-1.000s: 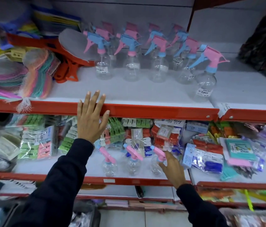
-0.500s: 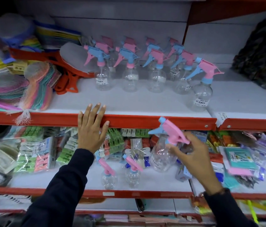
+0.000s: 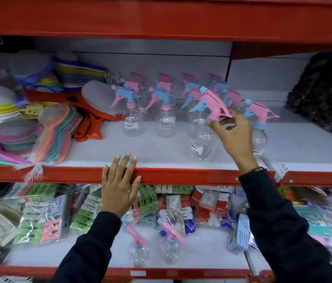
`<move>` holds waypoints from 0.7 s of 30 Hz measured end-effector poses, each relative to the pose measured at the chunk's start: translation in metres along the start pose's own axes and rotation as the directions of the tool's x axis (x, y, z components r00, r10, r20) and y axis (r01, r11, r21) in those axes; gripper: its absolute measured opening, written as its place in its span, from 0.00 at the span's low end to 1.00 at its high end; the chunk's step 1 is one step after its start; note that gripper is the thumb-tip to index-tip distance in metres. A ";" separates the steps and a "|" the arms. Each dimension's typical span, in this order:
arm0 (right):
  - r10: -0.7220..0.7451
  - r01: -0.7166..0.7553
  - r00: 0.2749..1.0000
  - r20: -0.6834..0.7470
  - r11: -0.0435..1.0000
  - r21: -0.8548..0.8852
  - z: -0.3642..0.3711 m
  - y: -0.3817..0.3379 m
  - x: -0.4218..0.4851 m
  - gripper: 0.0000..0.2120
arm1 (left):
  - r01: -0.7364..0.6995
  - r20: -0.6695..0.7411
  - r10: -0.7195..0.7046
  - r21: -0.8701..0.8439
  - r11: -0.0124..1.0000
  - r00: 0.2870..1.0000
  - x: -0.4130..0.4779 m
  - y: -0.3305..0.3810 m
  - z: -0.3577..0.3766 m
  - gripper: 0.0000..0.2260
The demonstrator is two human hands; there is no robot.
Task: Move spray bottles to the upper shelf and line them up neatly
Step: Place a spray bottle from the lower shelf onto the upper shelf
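Note:
My right hand point(image 3: 233, 134) pinches the pink trigger head of a clear spray bottle point(image 3: 204, 142), which tilts just above the upper shelf point(image 3: 161, 148) near its front. Several more spray bottles point(image 3: 165, 113) with pink and blue heads stand in rows behind it, and one spray bottle point(image 3: 260, 127) stands to its right, partly hidden by my wrist. My left hand point(image 3: 119, 186) lies flat with fingers spread on the shelf's red front edge point(image 3: 69, 174). Two spray bottles point(image 3: 155, 247) stand on the lower shelf point(image 3: 212, 260).
Netted sponges and stacked scrubbers point(image 3: 38, 127) fill the upper shelf's left end, with orange-handled brushes point(image 3: 91, 123) beside them. A dark patterned bundle point(image 3: 324, 99) sits at the far right. Bagged clothes pegs point(image 3: 48, 217) crowd the lower shelf. A red shelf point(image 3: 161, 15) hangs overhead.
My right hand has lifted the spray bottle from the lower shelf up over the upper shelf. The view has risen. My left hand stays on the red shelf edge.

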State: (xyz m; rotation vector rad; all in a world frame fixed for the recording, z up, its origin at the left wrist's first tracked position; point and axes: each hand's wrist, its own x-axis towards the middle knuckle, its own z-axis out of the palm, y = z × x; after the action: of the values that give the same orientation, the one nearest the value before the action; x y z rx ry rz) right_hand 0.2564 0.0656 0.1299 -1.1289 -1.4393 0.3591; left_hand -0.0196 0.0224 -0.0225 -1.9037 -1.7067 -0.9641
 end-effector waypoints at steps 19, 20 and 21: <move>0.061 -0.061 0.994 0.086 0.998 0.001 0.022 0.043 0.015 0.30 | -0.023 -0.076 0.028 0.055 0.998 0.997 0.003 -0.004 0.009 0.21; 0.068 -0.069 0.995 0.071 0.998 0.014 0.020 0.038 0.009 0.31 | -0.021 -0.070 0.025 0.054 0.998 0.997 0.003 -0.004 0.008 0.21; 0.072 -0.073 0.997 0.037 0.997 0.027 0.018 0.033 0.002 0.32 | -0.021 -0.060 0.024 0.052 0.998 0.998 0.003 -0.004 0.006 0.21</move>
State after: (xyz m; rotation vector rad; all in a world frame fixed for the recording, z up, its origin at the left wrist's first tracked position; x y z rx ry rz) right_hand 0.2544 0.0901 0.1011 -1.1592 -1.4232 0.4514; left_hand -0.0224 0.0296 -0.0255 -1.8382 -1.6561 -0.9511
